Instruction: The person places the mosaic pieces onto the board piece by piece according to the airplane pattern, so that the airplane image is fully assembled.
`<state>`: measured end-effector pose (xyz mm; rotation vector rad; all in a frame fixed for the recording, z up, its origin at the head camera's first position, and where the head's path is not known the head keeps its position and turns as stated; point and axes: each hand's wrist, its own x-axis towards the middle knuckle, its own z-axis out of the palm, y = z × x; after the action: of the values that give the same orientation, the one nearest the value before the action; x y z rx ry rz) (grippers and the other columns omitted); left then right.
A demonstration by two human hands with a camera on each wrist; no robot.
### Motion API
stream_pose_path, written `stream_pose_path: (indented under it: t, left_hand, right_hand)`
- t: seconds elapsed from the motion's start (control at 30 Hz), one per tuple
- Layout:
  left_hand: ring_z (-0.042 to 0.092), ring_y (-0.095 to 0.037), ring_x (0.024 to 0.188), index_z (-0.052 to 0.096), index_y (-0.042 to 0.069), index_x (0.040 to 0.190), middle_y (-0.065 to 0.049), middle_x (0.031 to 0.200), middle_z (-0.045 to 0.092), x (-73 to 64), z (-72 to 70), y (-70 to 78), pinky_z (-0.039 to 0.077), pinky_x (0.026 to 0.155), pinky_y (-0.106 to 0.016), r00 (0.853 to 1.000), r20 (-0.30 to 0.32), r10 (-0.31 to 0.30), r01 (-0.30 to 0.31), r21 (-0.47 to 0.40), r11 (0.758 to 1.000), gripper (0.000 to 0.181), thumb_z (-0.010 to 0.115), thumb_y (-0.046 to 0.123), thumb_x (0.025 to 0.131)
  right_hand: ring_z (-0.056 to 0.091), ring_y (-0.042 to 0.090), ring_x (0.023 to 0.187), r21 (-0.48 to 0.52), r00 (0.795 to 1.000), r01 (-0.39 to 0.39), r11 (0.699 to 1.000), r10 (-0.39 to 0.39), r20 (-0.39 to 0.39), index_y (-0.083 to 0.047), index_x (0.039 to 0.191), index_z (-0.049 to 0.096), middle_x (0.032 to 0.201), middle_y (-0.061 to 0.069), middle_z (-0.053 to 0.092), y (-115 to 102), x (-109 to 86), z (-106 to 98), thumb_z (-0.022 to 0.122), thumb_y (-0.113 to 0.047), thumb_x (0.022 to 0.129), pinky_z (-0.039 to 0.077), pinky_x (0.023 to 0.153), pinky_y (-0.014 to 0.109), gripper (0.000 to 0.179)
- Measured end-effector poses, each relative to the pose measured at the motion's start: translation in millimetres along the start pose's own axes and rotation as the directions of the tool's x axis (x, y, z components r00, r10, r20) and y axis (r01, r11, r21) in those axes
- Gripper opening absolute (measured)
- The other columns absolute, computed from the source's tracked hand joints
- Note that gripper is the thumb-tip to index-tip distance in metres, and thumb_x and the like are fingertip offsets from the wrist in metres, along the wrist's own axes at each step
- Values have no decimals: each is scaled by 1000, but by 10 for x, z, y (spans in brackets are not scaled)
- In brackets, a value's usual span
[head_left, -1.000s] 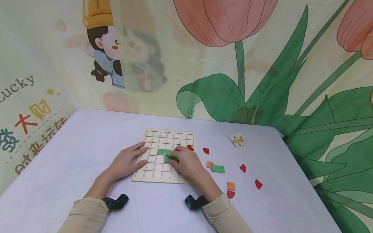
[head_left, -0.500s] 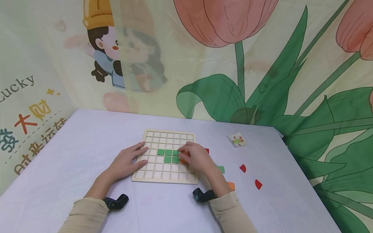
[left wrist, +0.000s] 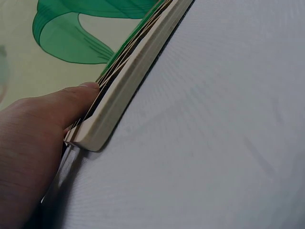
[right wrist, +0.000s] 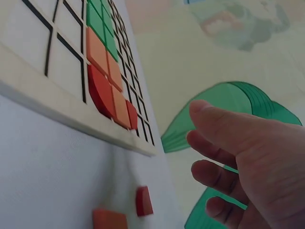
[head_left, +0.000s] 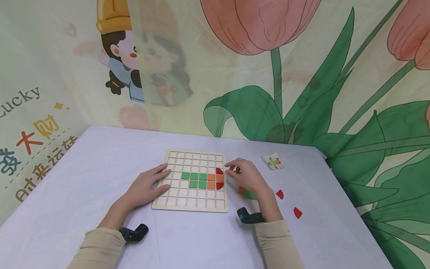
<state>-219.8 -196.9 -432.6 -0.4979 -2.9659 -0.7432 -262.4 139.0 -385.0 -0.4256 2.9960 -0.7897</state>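
Note:
A wooden grid board (head_left: 174, 201) lies on the table. Two rows of square tiles run across it: green tiles (head_left: 194, 176), then orange tiles (head_left: 211, 185), with a red quarter-circle tile (head_left: 219, 171) above and another red tile (head_left: 220, 185) below at the right. My left hand (head_left: 147, 185) rests on the board's left edge, its thumb (left wrist: 78, 102) on the rim in the left wrist view. Just beyond the right edge hovers my right hand (head_left: 246, 175), thumb and fingers apart with nothing between them. Under it sit a red piece (right wrist: 144, 201) and an orange tile (right wrist: 109, 219).
Loose red quarter-circles (head_left: 280, 194) lie right of my right forearm. A green tile (head_left: 249, 194) is partly hidden by that arm. A small pattern card (head_left: 273, 161) lies toward the back right. A printed cloth backdrop (head_left: 242, 108) stands behind the table.
My right hand has moved from the green tiles, past the orange ones, to the right and off the board, uncovering the orange and red tiles. My left hand has stayed put.

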Motion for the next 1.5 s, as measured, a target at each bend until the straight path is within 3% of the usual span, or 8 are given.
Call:
stream_pose_path:
  t: [0.33,0.6,0.87,1.03,1.23,1.5]
  left_hand:
    - [36,-40,136,50,11,139,-12,152,36,7,14,-3,30,108,-60,1000,0,0,0,0,1000,58,61,40,90]
    - [36,-40,136,50,11,139,-12,152,36,0,6,1,30,108,-60,1000,-4,4,-4,1,1000,58,61,39,90]
    - [36,-40,137,49,11,139,-12,152,36,-12,2,8,30,108,-60,1000,0,-6,6,-3,1000,58,61,40,90]
    - [35,-40,137,49,11,139,-12,152,36,-10,9,-1,29,108,-60,1000,-2,-1,1,-3,1000,58,61,41,90]
    - [36,-40,137,50,12,139,-12,152,36,-4,15,-17,29,108,-60,1000,-5,8,-8,-2,1000,58,60,41,90]
    - [36,-40,136,49,12,139,-12,152,36,-3,17,-25,30,108,-60,1000,-7,12,-12,0,1000,59,60,42,90]
  right_hand:
    - [53,17,84,30,993,-74,997,71,93,-19,114,69,93,-2,63,259,-40,-150,72,-26,85,48,66,25,30]
    - [53,18,86,56,979,-131,990,121,164,-19,108,70,91,0,62,389,-58,-201,75,-25,82,48,65,24,27]
    - [52,18,88,41,948,-197,979,180,264,-18,93,66,87,-1,60,446,-118,-249,78,-28,78,48,65,25,21]
    - [52,18,88,13,928,-193,981,179,327,-17,94,63,89,1,59,502,-152,-272,79,-27,77,49,69,28,25]
    - [51,19,89,-11,892,-242,970,227,390,-18,96,62,91,2,57,501,-173,-284,80,-23,76,49,70,29,28]
    - [52,18,84,-20,878,-252,967,238,416,-18,90,64,84,2,58,506,-172,-279,80,-23,76,47,67,28,22]
